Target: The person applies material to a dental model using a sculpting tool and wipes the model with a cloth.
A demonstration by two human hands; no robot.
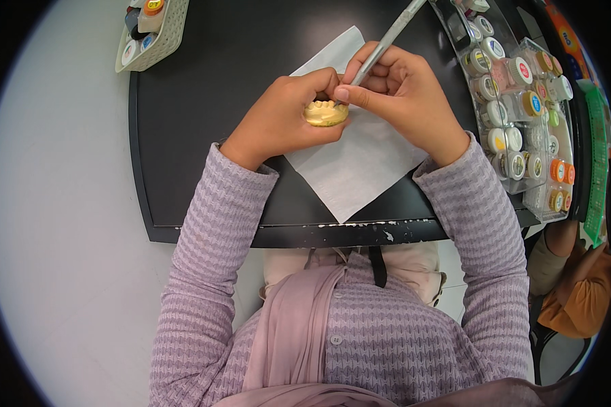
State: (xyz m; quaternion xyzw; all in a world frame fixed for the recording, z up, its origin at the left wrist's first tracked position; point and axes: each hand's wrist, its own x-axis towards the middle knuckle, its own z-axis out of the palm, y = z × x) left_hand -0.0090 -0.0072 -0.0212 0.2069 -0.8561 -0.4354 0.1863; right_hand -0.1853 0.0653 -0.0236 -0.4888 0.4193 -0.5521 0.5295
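A pale yellow dental cast [326, 114] with a row of teeth along its top is gripped in my left hand [283, 115], between the thumb and the curled fingers. My right hand [404, 95] pinches a slim silver handpiece [387, 42], which slants up to the far right. Its lower end comes down at the right end of the teeth, where my right thumb is close to the cast; the tip itself is too small to make out. Beneath both hands a white paper sheet [356, 173] lies on the black table.
Clear plastic organisers [516, 115] full of small lidded jars line the table's right side. A woven cream basket [163, 41] with bottles stands at the far left corner. Further right are a green plastic basket [596, 163] and another person's arm [577, 292]. The black table's [197, 136] front edge is chipped.
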